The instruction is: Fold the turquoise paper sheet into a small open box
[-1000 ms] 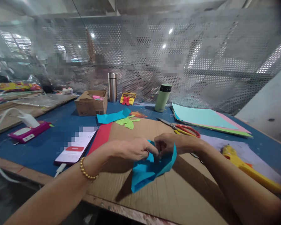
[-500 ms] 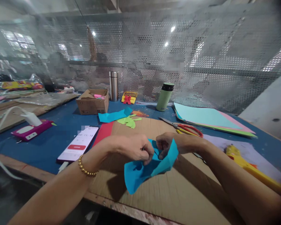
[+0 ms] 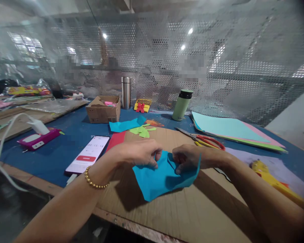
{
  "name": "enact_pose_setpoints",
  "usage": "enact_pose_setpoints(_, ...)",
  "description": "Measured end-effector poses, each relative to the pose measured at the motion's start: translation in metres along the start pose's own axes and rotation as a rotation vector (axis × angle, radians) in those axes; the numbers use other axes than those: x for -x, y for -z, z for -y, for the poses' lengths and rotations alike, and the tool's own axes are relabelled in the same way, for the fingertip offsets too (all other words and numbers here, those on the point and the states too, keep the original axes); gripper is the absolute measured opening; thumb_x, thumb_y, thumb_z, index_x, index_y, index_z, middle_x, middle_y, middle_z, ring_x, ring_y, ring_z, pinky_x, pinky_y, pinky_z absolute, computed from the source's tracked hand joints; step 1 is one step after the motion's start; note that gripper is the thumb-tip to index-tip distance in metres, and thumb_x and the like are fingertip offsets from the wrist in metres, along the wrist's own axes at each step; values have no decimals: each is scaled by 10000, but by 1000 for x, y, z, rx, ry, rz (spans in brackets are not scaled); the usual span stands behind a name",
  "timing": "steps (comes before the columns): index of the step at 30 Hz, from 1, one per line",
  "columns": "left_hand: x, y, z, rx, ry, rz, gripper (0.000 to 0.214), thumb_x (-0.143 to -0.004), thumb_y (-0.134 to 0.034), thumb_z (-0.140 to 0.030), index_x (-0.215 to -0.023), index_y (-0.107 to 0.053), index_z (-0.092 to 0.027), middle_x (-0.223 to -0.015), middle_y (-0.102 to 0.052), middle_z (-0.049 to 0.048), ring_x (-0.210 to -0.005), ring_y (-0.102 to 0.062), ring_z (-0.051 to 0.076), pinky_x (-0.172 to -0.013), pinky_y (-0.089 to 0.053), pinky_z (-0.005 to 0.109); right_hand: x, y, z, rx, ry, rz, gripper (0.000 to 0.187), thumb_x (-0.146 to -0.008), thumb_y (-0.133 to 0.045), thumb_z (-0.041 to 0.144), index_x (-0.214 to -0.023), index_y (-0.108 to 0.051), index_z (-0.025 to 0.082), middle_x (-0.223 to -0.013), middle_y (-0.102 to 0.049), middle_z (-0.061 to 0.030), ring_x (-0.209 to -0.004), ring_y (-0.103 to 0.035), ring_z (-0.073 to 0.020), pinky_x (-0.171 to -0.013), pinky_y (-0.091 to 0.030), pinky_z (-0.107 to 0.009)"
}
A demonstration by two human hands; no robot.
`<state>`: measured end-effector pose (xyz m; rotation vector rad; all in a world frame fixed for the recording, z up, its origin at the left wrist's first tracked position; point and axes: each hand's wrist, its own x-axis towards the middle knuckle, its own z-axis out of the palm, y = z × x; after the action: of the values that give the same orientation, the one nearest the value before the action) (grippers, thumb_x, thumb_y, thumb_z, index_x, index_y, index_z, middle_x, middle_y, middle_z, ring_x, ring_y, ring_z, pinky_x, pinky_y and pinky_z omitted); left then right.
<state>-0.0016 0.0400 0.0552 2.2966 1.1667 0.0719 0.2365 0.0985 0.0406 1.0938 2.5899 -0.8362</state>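
A creased sheet of blue paper [image 3: 164, 177] hangs between my two hands above the cardboard [image 3: 187, 209]. My left hand [image 3: 147, 153], with a gold bead bracelet on the wrist, is closed on its upper left edge. On the upper right, my right hand [image 3: 183, 158] pinches the same paper, where a small flap or fold shows beside the fingers. My fingertips are partly hidden. Behind my hands lie green paper pieces [image 3: 142, 131], another blue paper strip [image 3: 126, 125] and a piece of red paper [image 3: 116, 141].
Scissors [image 3: 210, 141] lie beyond my right hand, and a yellow glue gun [image 3: 268, 175] is at the right. A phone [image 3: 87, 155] and purple power strip [image 3: 39, 140] are at the left. Further back stand a cardboard box [image 3: 103, 109], steel flask [image 3: 126, 92], green bottle [image 3: 182, 105] and stacked coloured paper [image 3: 225, 126].
My hands have moved apart, and the blue paper between them is spread wider and flatter, its lower edge slightly higher. The view has shifted a little to the left.
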Motion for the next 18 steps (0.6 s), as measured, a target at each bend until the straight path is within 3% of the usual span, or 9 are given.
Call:
enact_pose_setpoints(4,-8,-5,3,86,-18,28,354,-761,-702,-254,-1096,-614,-188,-761,-529,-40,-677,-488,115,-555,-348,209,2,-1,-1,-7,8,-20,167,-710,-686,298,-822,-660,177,-759,-645,-10,-689,-563,-153,-560,-380,-220)
enact_pose_setpoints(9,-15,-10,6,154,-46,77,192,-813,-645,-186,-996,-694,-151,-785,-612,-7,-690,-507,112,-591,-387,214,1,-2,-1,-11,-21,-27,137,-673,-672,234,-797,-652,179,-744,-642,0,-679,-564,-152,-546,-372,-213)
enact_pose_setpoints(18,-24,-15,16,296,-16,72,249,-784,-616,-180,-996,-731,-117,-838,-666,27,-704,-540,117,-593,-421,211,3,-1,6,-49,7,-44,247,-722,-732,348,-875,-663,167,-792,-633,14,-699,-521,-127,-562,-374,-210)
